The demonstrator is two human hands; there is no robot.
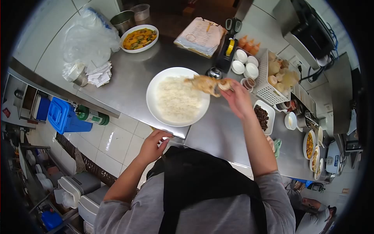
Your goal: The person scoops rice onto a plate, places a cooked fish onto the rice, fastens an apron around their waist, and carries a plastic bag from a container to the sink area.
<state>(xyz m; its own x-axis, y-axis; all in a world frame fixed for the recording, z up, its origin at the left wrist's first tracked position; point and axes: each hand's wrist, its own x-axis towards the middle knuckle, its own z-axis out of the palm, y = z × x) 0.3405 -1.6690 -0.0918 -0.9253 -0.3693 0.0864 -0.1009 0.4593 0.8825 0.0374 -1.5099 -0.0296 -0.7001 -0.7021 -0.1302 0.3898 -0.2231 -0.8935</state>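
Note:
My right hand [236, 98] is closed on one end of a golden-brown piece of cooked meat [208, 84]. The kind of meat is unclear. Its far end reaches over the right rim of a round white plate [151, 102], above a flat bed of white rice [177, 99]. At the counter's front edge, below the plate, my left hand [154, 146] is curved with thumb and fingers apart; I see nothing held in it.
A bowl of orange stew [139, 39], a clipboard [200, 36] and a tape dispenser [227, 52] stand at the back. To the right are small white cups [251, 70], a white basket [265, 80] and a dish of dark food [261, 117]. A person [313, 216] is at lower right.

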